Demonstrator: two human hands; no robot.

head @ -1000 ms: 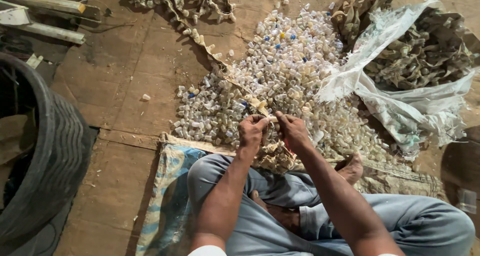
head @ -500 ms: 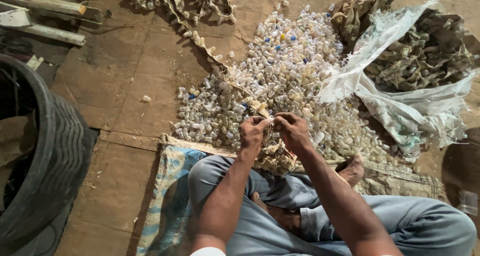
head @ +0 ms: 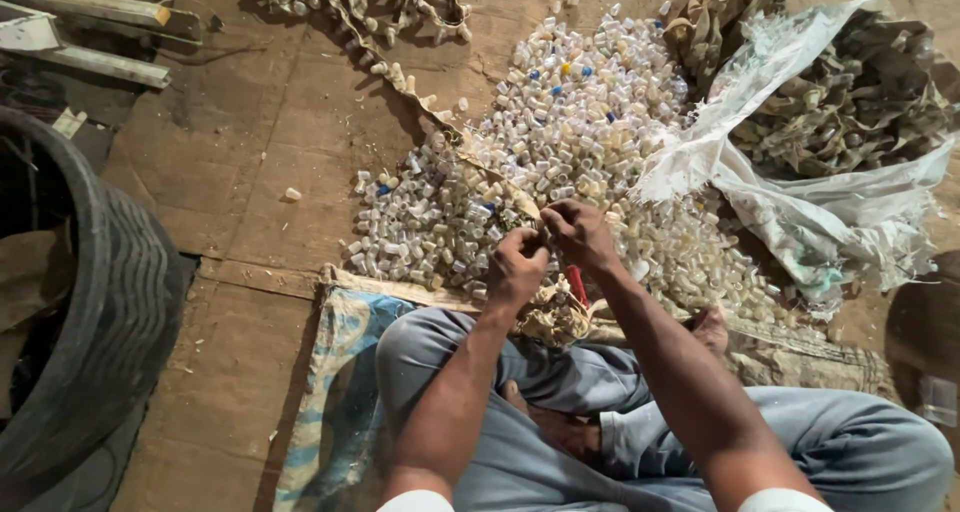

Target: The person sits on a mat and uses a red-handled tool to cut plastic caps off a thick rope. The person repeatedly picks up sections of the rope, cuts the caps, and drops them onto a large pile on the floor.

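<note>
Your left hand (head: 517, 265) and right hand (head: 577, 234) both pinch the dirty tan strip of linked small caps (head: 420, 97), over the floor's near edge of the pale plastic cap pile (head: 560, 152). Strip looks light, limp, likely tear-prone; grip close beside a cap.

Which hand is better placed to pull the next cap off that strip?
Right, probably: the right hand pinches the strip at its near end, beside the cap pile; the left hand grips lower.

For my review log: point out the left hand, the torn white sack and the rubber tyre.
left hand (head: 518, 267): head view, on the back of the hand.
torn white sack (head: 800, 222): head view, on its spread white flap.
rubber tyre (head: 120, 302): head view, on the tread.
</note>
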